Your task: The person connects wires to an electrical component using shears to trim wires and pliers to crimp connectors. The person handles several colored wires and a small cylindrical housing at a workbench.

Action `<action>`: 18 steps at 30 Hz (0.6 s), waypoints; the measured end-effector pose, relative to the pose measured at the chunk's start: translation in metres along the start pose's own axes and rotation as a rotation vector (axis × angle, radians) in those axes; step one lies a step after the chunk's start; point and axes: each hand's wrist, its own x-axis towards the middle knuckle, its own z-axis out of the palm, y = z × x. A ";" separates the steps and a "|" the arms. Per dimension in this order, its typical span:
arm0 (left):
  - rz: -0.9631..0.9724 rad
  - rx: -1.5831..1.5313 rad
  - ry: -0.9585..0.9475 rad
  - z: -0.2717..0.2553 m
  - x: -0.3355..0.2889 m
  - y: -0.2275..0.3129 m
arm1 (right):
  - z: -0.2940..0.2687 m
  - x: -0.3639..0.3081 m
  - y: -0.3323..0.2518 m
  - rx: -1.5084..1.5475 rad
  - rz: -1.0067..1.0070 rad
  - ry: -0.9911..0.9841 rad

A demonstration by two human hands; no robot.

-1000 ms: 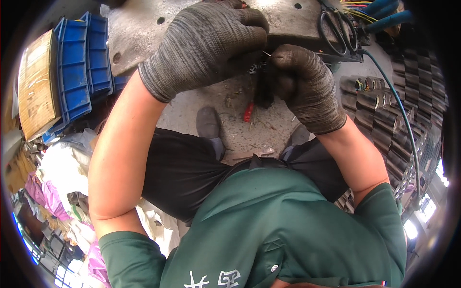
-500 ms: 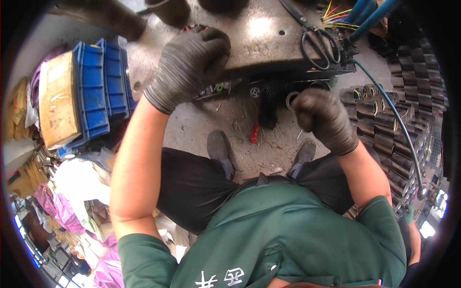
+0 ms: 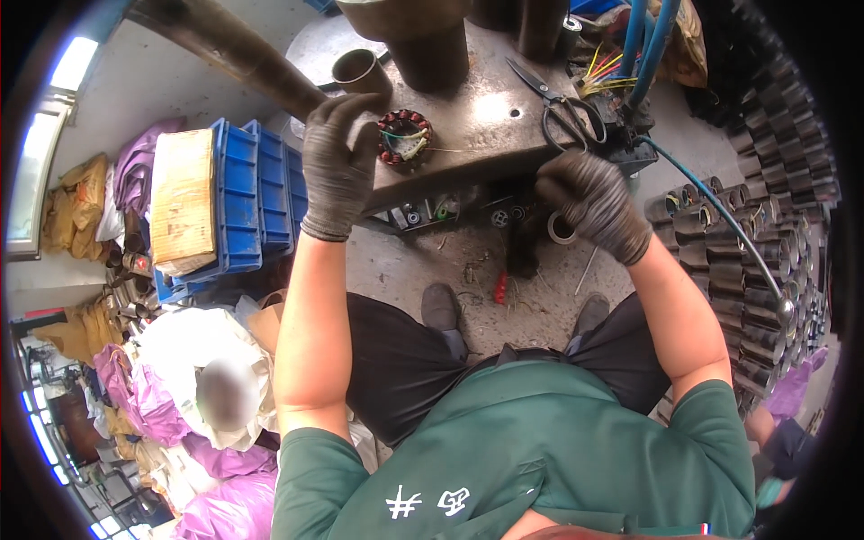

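gloves: 2 dark grey knit | shirt: green short-sleeved | trousers: black

Stator on workbench; scissors right; crates left.

Bright daylight, strong fisheye edges.

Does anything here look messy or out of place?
Somewhat. A red-handled tool and scraps lie on the floor by the person's shoes, below the metal table. On the table, the wound coil ring beside the left hand trails loose wire.
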 end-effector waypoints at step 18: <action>-1.426 -1.627 0.265 0.106 -0.047 0.096 | -0.022 0.023 0.061 -0.013 0.317 0.074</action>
